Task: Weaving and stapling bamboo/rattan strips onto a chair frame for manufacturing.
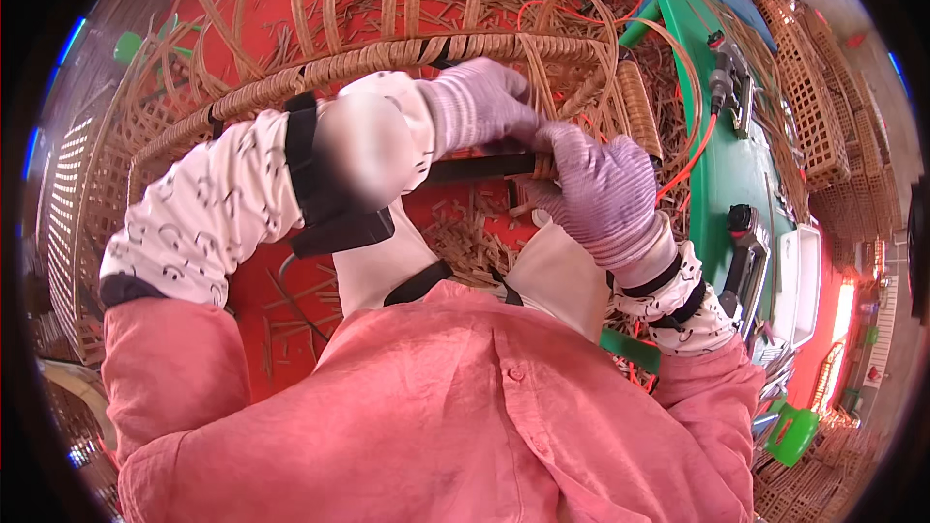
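My left hand, in a pale purple ribbed glove, reaches over the rattan-wrapped rail of a woven frame. Its fingers are bent and closed near my right fingertips; what they pinch is hidden. My right hand, gloved alike, curls round the end of a dark bar, with its fingers above and the thumb below. A few turns of rattan wrap that bar between my hands. Loose rattan strips rise in loops just beyond my fingers. A wrapped post stands to the right of them.
Cut rattan scraps litter the red floor. At the right, a green table bears a pneumatic tool, another tool on an orange hose and a white tray. Woven baskets are stacked beyond it. Tall rattan strands stand ahead.
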The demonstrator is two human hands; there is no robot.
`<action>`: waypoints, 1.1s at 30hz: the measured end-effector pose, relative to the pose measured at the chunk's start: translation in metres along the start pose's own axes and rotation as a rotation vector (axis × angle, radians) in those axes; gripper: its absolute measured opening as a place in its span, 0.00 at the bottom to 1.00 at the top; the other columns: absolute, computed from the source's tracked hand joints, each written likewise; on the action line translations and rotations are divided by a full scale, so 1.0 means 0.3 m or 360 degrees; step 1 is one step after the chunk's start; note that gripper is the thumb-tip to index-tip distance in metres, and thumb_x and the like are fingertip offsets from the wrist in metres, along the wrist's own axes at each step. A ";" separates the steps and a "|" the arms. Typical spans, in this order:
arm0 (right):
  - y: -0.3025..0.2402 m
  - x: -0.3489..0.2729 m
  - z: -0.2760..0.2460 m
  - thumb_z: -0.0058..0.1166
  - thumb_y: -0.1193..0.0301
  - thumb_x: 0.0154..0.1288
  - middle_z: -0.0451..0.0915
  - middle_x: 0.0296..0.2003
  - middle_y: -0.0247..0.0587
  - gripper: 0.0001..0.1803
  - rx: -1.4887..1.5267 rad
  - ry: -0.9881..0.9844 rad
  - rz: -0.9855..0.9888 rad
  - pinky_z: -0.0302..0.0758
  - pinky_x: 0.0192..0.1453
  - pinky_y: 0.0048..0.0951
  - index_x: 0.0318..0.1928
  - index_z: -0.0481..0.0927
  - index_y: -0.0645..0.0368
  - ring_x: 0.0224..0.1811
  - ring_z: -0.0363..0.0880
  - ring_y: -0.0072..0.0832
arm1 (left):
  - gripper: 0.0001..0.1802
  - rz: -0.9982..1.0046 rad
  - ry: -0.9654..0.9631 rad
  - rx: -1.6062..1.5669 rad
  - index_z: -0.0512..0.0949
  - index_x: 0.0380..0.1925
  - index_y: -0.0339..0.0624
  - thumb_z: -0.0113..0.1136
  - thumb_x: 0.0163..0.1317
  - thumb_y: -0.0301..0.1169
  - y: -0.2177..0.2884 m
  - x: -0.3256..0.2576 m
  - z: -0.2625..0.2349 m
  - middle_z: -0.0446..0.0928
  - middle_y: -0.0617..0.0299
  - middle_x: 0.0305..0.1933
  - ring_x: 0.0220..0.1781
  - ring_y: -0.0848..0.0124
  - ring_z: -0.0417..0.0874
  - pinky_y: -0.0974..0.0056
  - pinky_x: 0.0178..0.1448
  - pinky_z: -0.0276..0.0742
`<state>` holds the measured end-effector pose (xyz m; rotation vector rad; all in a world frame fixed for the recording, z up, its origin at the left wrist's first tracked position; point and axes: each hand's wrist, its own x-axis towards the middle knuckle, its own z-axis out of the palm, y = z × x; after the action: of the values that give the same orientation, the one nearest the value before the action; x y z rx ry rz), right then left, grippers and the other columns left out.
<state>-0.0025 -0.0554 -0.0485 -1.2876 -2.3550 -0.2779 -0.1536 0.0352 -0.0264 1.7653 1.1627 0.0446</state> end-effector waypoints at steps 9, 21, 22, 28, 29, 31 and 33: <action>0.013 0.013 -0.048 0.57 0.60 0.49 0.77 0.26 0.35 0.17 0.0098 -0.0228 0.0188 0.70 0.27 0.34 0.37 0.70 0.52 0.27 0.78 0.34 | 0.10 0.0958 0.0363 -0.0367 0.78 0.35 0.37 0.61 0.55 0.31 -0.078 -0.147 0.092 0.78 0.63 0.30 0.34 0.76 0.77 0.70 0.39 0.73; 0.033 0.069 -0.123 0.53 0.56 0.54 0.78 0.35 0.45 0.20 0.0212 -0.0862 0.0040 0.74 0.40 0.36 0.46 0.73 0.52 0.38 0.77 0.42 | 0.19 0.1815 0.0623 0.1463 0.74 0.37 0.36 0.52 0.43 0.32 -0.129 -0.223 0.183 0.75 0.59 0.33 0.31 0.67 0.76 0.64 0.33 0.75; 0.027 0.067 -0.109 0.52 0.54 0.54 0.78 0.34 0.44 0.20 0.0038 -0.0880 0.0060 0.73 0.37 0.38 0.43 0.74 0.52 0.36 0.77 0.41 | 0.18 0.1743 0.0603 0.1579 0.75 0.37 0.37 0.52 0.44 0.32 -0.128 -0.230 0.185 0.76 0.59 0.32 0.29 0.68 0.76 0.65 0.32 0.74; 0.009 0.047 -0.054 0.50 0.51 0.54 0.78 0.26 0.42 0.20 -0.0152 -0.0694 -0.0045 0.73 0.32 0.39 0.34 0.73 0.55 0.28 0.78 0.39 | 0.11 0.1536 0.0288 0.1192 0.79 0.32 0.43 0.56 0.48 0.33 -0.094 -0.249 0.080 0.76 0.62 0.26 0.25 0.69 0.77 0.65 0.28 0.74; 0.000 0.044 -0.050 0.51 0.51 0.53 0.77 0.25 0.42 0.19 -0.0211 -0.0633 -0.0073 0.72 0.31 0.38 0.33 0.74 0.54 0.27 0.78 0.38 | 0.08 0.1727 0.0343 0.0791 0.79 0.29 0.44 0.58 0.49 0.34 -0.097 -0.242 0.050 0.77 0.62 0.25 0.25 0.68 0.78 0.66 0.28 0.74; -0.005 0.036 -0.045 0.52 0.52 0.52 0.76 0.22 0.41 0.18 -0.0204 -0.0651 -0.0047 0.72 0.29 0.37 0.32 0.74 0.54 0.24 0.77 0.37 | 0.10 0.1006 0.0331 0.0234 0.79 0.27 0.42 0.57 0.55 0.37 -0.075 -0.200 0.002 0.77 0.57 0.25 0.26 0.66 0.80 0.66 0.31 0.75; -0.019 0.029 -0.045 0.56 0.54 0.49 0.75 0.22 0.37 0.16 -0.0374 -0.0503 0.0016 0.68 0.30 0.34 0.29 0.74 0.52 0.24 0.75 0.33 | 0.14 0.0416 0.0218 0.0715 0.77 0.31 0.41 0.51 0.59 0.40 -0.053 -0.128 -0.044 0.77 0.60 0.24 0.23 0.70 0.79 0.68 0.28 0.75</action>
<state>-0.0076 -0.0570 -0.0322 -1.5503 -2.6403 -0.3815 -0.1917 0.0177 -0.0142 2.3377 1.0875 0.0648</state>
